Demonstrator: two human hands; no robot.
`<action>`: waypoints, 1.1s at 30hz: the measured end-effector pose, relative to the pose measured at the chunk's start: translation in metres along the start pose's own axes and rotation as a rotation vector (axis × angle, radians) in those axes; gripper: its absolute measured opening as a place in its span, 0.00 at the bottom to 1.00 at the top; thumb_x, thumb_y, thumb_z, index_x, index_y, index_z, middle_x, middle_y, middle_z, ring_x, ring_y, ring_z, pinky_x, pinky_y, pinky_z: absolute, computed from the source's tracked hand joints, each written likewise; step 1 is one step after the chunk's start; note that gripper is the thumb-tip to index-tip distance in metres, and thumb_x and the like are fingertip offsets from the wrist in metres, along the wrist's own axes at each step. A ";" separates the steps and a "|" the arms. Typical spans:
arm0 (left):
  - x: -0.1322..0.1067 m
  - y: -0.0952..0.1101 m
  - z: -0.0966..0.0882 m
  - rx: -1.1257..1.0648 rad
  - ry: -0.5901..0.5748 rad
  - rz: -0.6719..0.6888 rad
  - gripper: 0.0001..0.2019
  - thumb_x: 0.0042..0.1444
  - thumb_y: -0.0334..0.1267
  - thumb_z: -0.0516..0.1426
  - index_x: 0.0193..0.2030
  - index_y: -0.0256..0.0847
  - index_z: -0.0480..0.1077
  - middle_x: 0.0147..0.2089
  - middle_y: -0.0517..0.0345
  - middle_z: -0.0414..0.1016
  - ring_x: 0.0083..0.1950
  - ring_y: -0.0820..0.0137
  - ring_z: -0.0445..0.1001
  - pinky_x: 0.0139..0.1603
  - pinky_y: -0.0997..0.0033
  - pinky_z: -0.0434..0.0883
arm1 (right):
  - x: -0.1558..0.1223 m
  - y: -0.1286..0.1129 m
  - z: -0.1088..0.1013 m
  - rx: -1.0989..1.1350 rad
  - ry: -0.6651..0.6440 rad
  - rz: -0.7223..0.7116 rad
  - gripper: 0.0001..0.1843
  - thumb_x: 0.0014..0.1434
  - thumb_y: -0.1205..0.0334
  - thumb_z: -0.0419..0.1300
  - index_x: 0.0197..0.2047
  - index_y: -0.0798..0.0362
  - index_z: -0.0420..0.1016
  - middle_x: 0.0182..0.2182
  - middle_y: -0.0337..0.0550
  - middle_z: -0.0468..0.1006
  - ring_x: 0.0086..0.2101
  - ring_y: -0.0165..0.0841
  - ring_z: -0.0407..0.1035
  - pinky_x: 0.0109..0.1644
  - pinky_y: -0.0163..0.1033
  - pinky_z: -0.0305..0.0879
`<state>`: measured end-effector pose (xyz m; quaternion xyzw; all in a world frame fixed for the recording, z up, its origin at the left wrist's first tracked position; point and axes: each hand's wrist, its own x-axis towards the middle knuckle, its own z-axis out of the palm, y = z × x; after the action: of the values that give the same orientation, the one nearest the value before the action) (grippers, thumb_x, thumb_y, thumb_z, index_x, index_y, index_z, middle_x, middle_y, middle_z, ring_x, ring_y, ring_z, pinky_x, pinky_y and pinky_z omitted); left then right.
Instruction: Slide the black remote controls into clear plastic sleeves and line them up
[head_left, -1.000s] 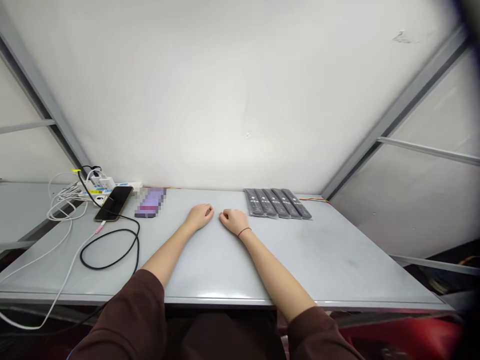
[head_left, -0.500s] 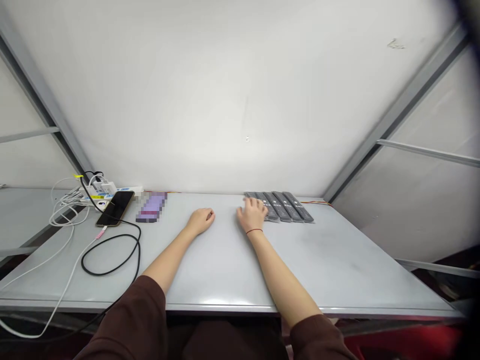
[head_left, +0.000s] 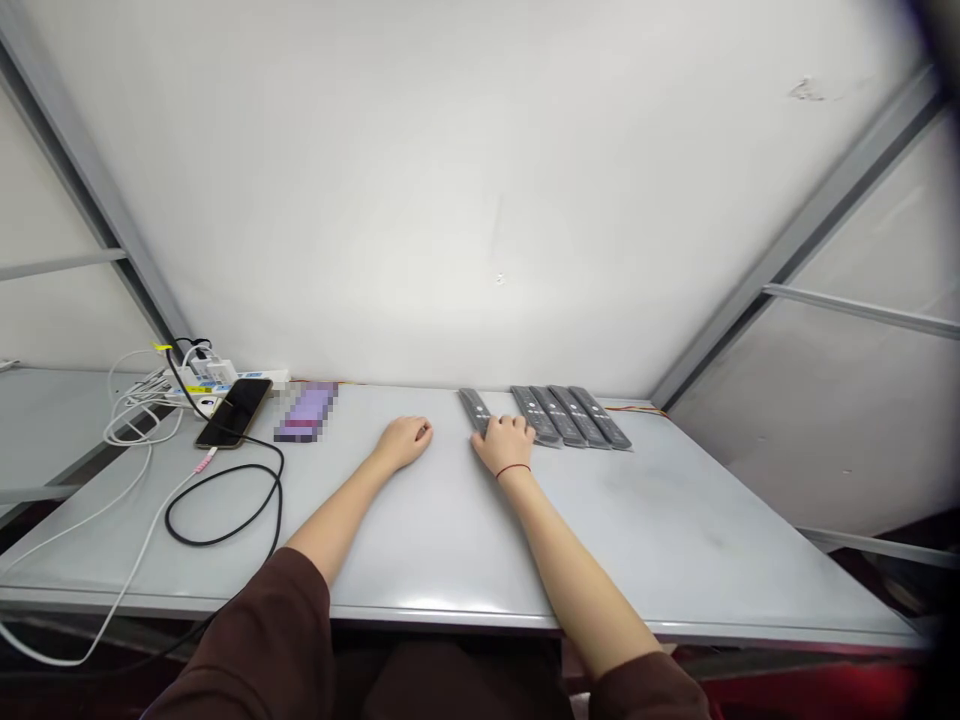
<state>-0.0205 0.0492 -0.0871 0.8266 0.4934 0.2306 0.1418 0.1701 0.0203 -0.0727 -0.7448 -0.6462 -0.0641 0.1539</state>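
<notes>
My right hand [head_left: 507,444], with a thin red cord at the wrist, grips the near end of a dark remote control [head_left: 472,403] in a clear plastic sleeve. That remote lies tilted on the table, its lower part hidden under my fingers. Just to its right, several more sleeved remote controls [head_left: 574,415] lie side by side in a slanted row near the wall. My left hand [head_left: 403,442] rests on the tabletop to the left, its fingers curled into a loose fist with nothing visible in them.
On the left of the grey table [head_left: 442,560] are a black phone [head_left: 234,412], a purple blurred-out object [head_left: 307,411] and a power strip [head_left: 262,380] with plugs. A looped black cable [head_left: 217,544] and white cables [head_left: 139,555] trail over the front edge. A white wall [head_left: 480,200] stands behind.
My right hand has drawn one remote control away from the row to the left, leaving a gap. The left hand stays where it was. The view has shifted slightly.
</notes>
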 end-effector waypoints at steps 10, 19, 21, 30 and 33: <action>0.000 0.038 0.002 -0.881 0.073 -0.333 0.22 0.64 0.50 0.40 0.42 0.39 0.68 0.39 0.49 0.76 0.39 0.67 0.75 0.42 0.66 0.70 | -0.019 -0.031 -0.010 0.754 -0.182 -0.112 0.25 0.53 0.58 0.55 0.53 0.58 0.61 0.37 0.48 0.75 0.36 0.37 0.70 0.40 0.40 0.65; 0.003 0.057 -0.030 -1.589 0.333 -0.602 0.23 0.62 0.53 0.41 0.42 0.36 0.68 0.35 0.49 0.76 0.36 0.68 0.76 0.37 0.69 0.73 | -0.035 -0.047 -0.020 1.268 -0.381 -0.215 0.40 0.49 0.54 0.63 0.60 0.47 0.47 0.50 0.51 0.68 0.32 0.34 0.73 0.32 0.41 0.70; 0.002 0.055 -0.039 -1.564 0.343 -0.600 0.29 0.61 0.57 0.38 0.41 0.35 0.69 0.34 0.49 0.76 0.34 0.68 0.75 0.37 0.68 0.73 | -0.038 -0.049 -0.024 1.370 -0.535 -0.083 0.39 0.50 0.52 0.63 0.59 0.47 0.46 0.43 0.47 0.72 0.24 0.31 0.71 0.26 0.40 0.68; -0.006 0.054 -0.058 -1.467 0.406 -0.401 0.30 0.61 0.58 0.37 0.46 0.37 0.69 0.42 0.49 0.75 0.34 0.71 0.74 0.39 0.68 0.72 | -0.048 -0.056 -0.030 1.604 -0.947 -0.049 0.18 0.46 0.57 0.68 0.38 0.56 0.71 0.35 0.46 0.77 0.36 0.37 0.75 0.41 0.41 0.71; -0.006 0.056 -0.061 -1.421 0.404 -0.400 0.31 0.61 0.59 0.35 0.49 0.37 0.67 0.47 0.48 0.74 0.36 0.70 0.74 0.40 0.68 0.73 | -0.049 -0.055 -0.031 1.643 -1.039 -0.003 0.19 0.45 0.59 0.69 0.39 0.56 0.70 0.38 0.46 0.76 0.36 0.36 0.75 0.40 0.41 0.73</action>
<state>-0.0129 0.0174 -0.0107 0.3735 0.3830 0.6090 0.5856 0.1120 -0.0287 -0.0501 -0.3397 -0.4780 0.7436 0.3213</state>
